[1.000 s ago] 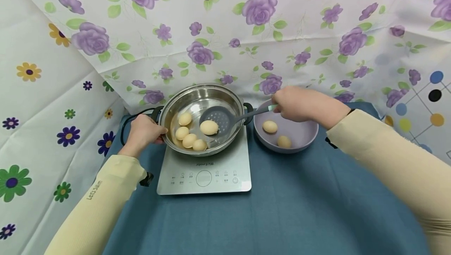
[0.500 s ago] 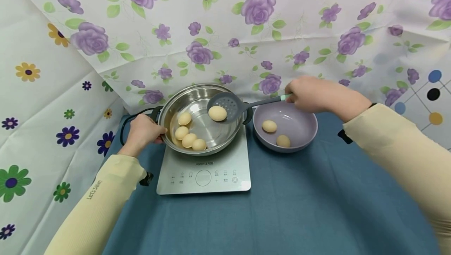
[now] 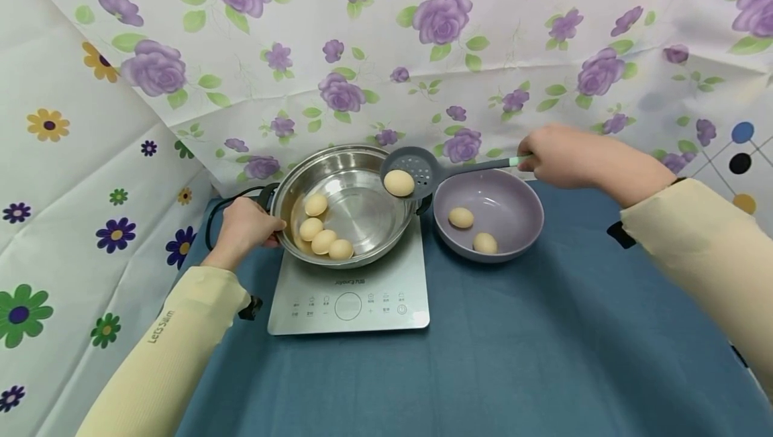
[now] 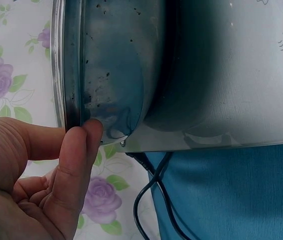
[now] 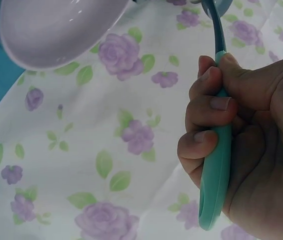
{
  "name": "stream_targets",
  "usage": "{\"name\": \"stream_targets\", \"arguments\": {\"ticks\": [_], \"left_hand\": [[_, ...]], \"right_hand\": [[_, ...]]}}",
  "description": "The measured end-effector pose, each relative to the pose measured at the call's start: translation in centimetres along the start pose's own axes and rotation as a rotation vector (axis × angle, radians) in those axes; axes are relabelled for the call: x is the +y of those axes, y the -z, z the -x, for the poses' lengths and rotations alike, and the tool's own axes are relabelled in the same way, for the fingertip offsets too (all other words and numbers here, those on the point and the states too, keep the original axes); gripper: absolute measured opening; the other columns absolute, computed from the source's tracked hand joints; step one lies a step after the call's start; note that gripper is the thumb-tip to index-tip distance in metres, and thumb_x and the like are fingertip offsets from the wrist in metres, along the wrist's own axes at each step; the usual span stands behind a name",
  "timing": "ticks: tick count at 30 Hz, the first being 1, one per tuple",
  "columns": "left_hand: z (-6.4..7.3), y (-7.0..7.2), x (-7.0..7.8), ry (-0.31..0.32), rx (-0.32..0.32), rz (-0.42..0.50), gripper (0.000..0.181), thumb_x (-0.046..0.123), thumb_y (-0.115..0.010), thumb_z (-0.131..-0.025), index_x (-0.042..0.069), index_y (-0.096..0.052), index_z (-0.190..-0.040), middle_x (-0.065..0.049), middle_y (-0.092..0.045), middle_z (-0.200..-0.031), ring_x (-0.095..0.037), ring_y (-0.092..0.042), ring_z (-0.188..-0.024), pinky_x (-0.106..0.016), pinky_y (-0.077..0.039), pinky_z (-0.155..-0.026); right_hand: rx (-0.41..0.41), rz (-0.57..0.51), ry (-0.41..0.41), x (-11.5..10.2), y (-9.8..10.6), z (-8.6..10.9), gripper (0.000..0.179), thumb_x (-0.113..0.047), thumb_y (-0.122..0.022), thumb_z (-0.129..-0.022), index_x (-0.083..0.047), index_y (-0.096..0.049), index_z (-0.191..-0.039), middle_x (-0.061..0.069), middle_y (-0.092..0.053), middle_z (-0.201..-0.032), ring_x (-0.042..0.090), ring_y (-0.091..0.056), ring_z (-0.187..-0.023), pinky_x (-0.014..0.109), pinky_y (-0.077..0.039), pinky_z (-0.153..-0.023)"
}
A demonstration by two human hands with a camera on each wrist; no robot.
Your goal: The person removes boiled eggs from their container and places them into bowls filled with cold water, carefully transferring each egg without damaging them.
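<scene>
My right hand (image 3: 558, 156) grips the green handle (image 5: 216, 170) of a grey slotted skimmer (image 3: 427, 167), fingers wrapped round it. One pale brown egg (image 3: 399, 183) lies in the skimmer's bowl, over the right rim of a steel pot (image 3: 362, 185). Several eggs (image 3: 324, 241) sit along the left side inside the pot. With thumb and fingers, my left hand (image 3: 246, 223) pinches the pot's rim at its left side, by the black side handle (image 3: 268, 194). A light purple bowl (image 3: 513, 222) to the right of the pot holds two eggs (image 3: 461, 217).
Under the pot is a silver induction cooker (image 3: 386, 316) with a touch panel at its front. A black cord (image 4: 164, 192) runs off at the left. Blue cloth (image 3: 513, 343) covers the table, and a flowered sheet (image 3: 398, 34) hangs close behind.
My right hand has moved right and up, carrying the skimmer and its egg from inside the pot to above the right rim. My left hand has stayed at the pot.
</scene>
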State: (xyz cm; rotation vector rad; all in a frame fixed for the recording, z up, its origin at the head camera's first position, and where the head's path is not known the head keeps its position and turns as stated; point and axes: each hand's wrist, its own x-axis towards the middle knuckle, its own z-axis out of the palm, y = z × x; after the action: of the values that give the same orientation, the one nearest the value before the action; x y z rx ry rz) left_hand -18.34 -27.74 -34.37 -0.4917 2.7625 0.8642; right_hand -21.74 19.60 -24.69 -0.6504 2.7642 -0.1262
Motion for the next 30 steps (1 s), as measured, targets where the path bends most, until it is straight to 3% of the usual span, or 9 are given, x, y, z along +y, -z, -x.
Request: {"name": "stream_targets", "arguments": {"ticks": [9,17,26,30], "left_hand": [[-0.1,-0.1,-0.2,0.004,0.004,0.005,0.023,0.023,-0.066,-0.081,0.001,-0.070,-0.078,-0.007,-0.070,-0.062,-0.016,-0.069,-0.056,-0.033,-0.057,-0.062],[-0.4,-0.4,0.0,0.007,0.004,0.004,0.023,0.024,-0.066,-0.081,0.001,-0.070,-0.079,-0.007,-0.070,-0.062,-0.016,-0.069,-0.057,-0.033,-0.057,-0.061],[-0.3,-0.2,0.1,0.029,-0.018,-0.020,0.024,0.024,-0.067,-0.083,0.000,-0.071,-0.082,-0.007,-0.070,-0.063,-0.016,-0.069,-0.057,-0.032,-0.056,-0.060],[-0.2,-0.1,0.3,0.038,-0.025,-0.016,0.025,0.024,-0.066,-0.084,-0.001,-0.071,-0.084,-0.008,-0.070,-0.063,-0.016,-0.069,-0.058,-0.031,-0.056,-0.058]], "right_hand": [[0.031,0.007,-0.010,1.9,-0.8,1.0,0.020,-0.013,-0.054,-0.093,-0.002,-0.067,-0.103,0.006,-0.066,-0.083,0.016,-0.054,-0.065,0.031,-0.043,-0.059],[0.013,-0.035,-0.052,3.6,-1.4,2.1,0.023,-0.013,-0.052,-0.094,-0.001,-0.066,-0.107,0.009,-0.067,-0.090,0.016,-0.056,-0.065,0.032,-0.044,-0.058],[0.015,-0.055,-0.109,6.2,-3.1,3.4,0.033,-0.017,-0.052,-0.095,0.005,-0.060,-0.118,0.018,-0.067,-0.101,0.020,-0.062,-0.075,0.036,-0.049,-0.063],[0.014,-0.082,-0.135,7.6,-4.0,4.2,0.029,-0.016,-0.050,-0.096,0.004,-0.061,-0.113,0.016,-0.066,-0.095,0.020,-0.059,-0.069,0.033,-0.046,-0.058]]}}
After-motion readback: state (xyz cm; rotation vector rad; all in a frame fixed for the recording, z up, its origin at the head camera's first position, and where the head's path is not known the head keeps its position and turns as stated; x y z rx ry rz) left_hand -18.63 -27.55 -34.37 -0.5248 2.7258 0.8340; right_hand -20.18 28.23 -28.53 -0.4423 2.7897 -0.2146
